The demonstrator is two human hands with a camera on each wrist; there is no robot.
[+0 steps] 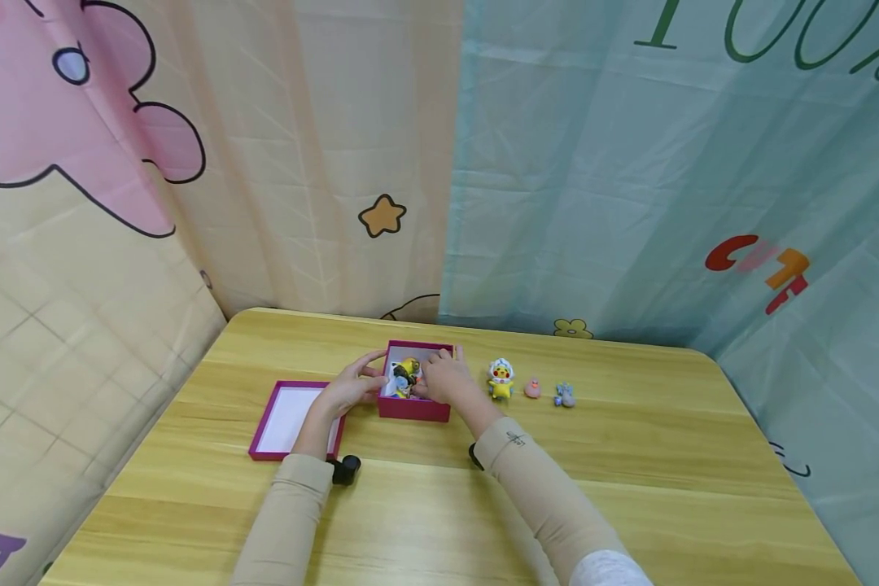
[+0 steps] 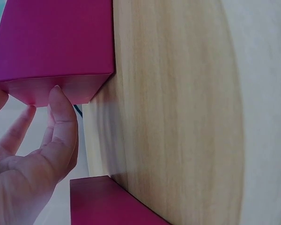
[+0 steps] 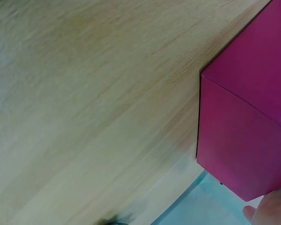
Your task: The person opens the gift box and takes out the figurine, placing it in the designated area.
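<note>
A magenta open-topped box [image 1: 413, 409] stands near the back of the table with several small toy figures [image 1: 406, 371] inside, yellow and black among their colours. My left hand [image 1: 346, 391] is at the box's left side; in the left wrist view its extended fingers [image 2: 63, 117] touch the outer wall. Over the right rim, my right hand [image 1: 443, 376] reaches into the box, its fingertips partly hidden, and I cannot tell whether they hold a figure. In the right wrist view, only a bit of the hand [image 3: 275, 208] shows at the box's edge.
The box's lid [image 1: 286, 417], white inside with a magenta rim, lies left of the box, partly behind the left forearm. To the right stand a yellow figure in a white hood [image 1: 501, 379], a small pink duck [image 1: 532, 389] and a grey-blue figure [image 1: 566, 396]. Curtains hang behind the table.
</note>
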